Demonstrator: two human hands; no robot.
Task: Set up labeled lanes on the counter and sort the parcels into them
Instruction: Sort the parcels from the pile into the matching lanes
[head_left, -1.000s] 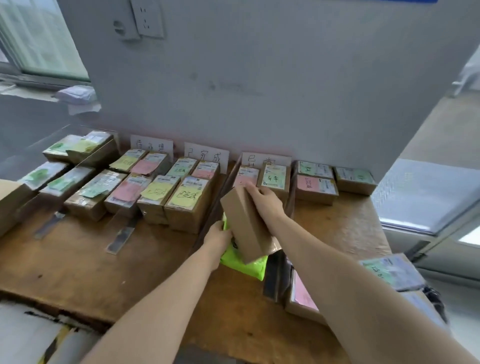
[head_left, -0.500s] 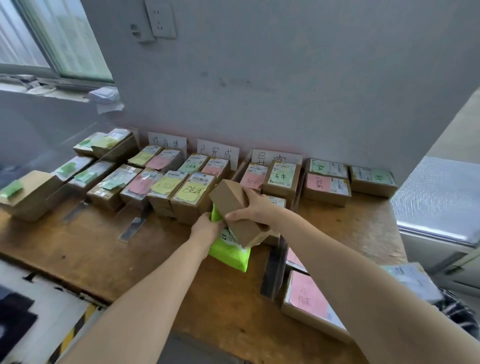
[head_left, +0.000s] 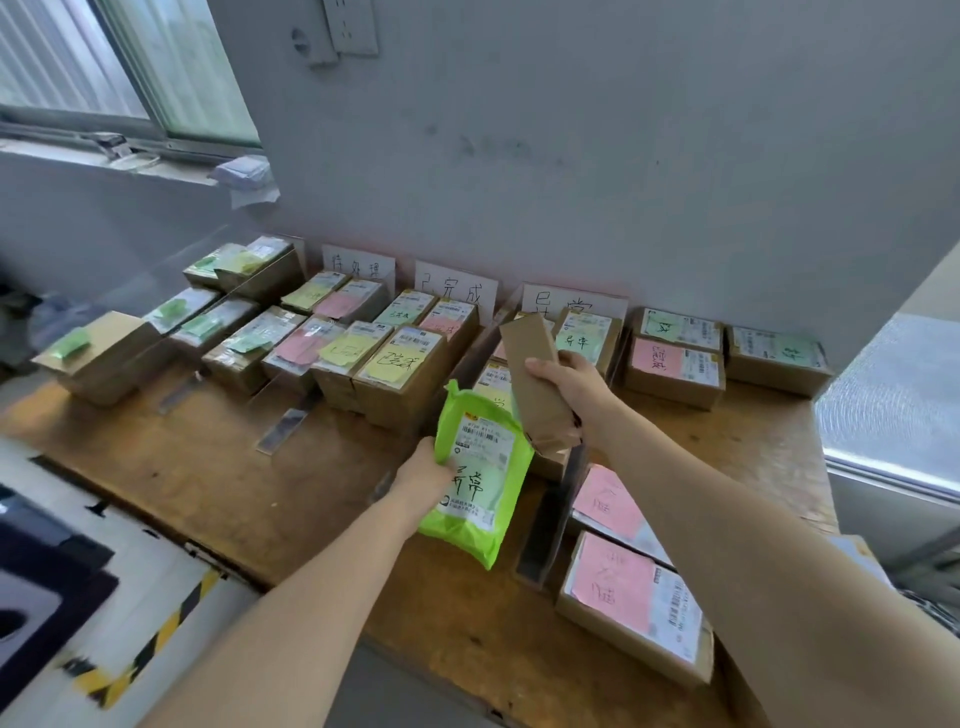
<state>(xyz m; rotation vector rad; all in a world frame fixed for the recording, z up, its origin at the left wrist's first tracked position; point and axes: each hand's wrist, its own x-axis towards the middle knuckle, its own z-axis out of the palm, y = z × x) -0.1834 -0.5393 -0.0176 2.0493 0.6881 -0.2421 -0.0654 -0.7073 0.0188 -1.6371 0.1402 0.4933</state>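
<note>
My left hand grips the left edge of a bright green mailer bag with a shipping label and handwriting, held tilted above the wooden counter. My right hand holds a plain brown cardboard box upright and tilted, just above and behind the bag. Three white handwritten lane cards lean on the wall. Rows of brown parcels with green, pink and yellow notes lie in lanes before them, split by clear dividers.
Two pink-labelled boxes lie at the counter's front right, beside a dark upright divider. More parcels sit at the back right. A larger box stands at the far left. A window is on the upper left.
The green bag has come up from under the brown box and toward me in my left hand, its label now showing. My right hand has tilted the brown box more upright.
</note>
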